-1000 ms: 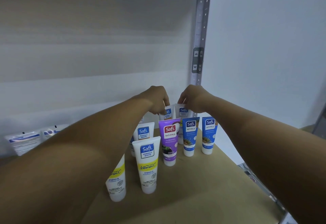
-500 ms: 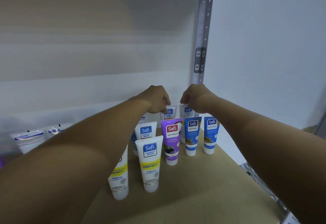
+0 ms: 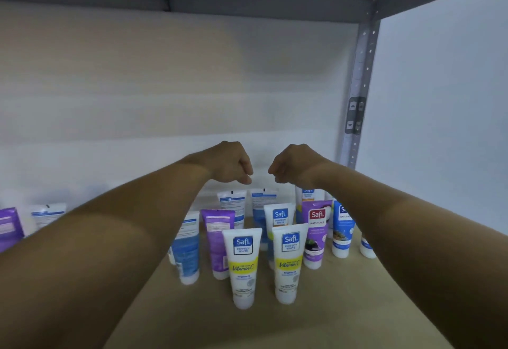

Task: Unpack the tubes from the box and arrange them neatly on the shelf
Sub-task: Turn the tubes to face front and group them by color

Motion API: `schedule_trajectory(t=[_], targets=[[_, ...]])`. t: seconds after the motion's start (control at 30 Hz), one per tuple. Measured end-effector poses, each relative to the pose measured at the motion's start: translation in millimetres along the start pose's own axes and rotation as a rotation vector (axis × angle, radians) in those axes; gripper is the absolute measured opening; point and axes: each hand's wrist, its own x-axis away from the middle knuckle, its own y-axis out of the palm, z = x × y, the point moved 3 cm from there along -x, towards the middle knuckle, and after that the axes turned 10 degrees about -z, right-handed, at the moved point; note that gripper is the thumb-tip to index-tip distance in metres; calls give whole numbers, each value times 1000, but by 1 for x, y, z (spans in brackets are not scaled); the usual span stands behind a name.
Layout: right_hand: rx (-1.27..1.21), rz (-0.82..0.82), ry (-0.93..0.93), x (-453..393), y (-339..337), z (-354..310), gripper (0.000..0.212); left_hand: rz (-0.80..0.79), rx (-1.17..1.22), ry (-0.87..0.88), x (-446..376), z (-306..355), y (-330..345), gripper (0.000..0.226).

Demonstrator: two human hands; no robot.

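Both arms stretched in over the brown board shelf [image 3: 343,307]. Left hand [image 3: 229,165] and right hand [image 3: 295,164] hang side by side above the back rows of tubes, close together, not touching. Fingers on both curled down into loose fists, knuckles up, tips pointing at the tubes below, nothing gripped in either that I can see, air between fingertips and tube tops.

Tubes all upright on their caps. Front pair: white tube w/ yellow Vitamin C band [image 3: 243,266] and its twin, second white Vitamin C tube [image 3: 288,263], just beside each other, labels facing out. Behind the twin, white Perfect White tube [image 3: 279,218]. Right of that, purple Naturals tube [image 3: 316,231], then blue Naturals tube [image 3: 342,227], partly cut off by the right forearm. Another white cap [image 3: 367,249] peeks under that arm, can't tell which kind.

Left side: purple tube turned back-to-front [image 3: 217,241], blue-and-white tube turned backward [image 3: 187,249] just beside it. Back row, right under the hands: two white tubes w/ back labels showing [image 3: 232,205], plus one more white tube [image 3: 309,194] behind the purple Naturals.

Far left, well apart from the group: purple pack [image 3: 9,227] and white tube [image 3: 46,215], blurred. Grey metal upright [image 3: 358,87] at the shelf's right rear corner. Box not in shot.
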Motion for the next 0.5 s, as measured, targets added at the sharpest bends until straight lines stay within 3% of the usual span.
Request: schedule_trajectory(t=[0.17,0.5], targets=[[85,-99,-34,-15,23,-21,27,-98,-55,0,14,-22,10,28],[77,-124,-73,-18,27,-28,20,-52,-44,71,18,-38,20,20]])
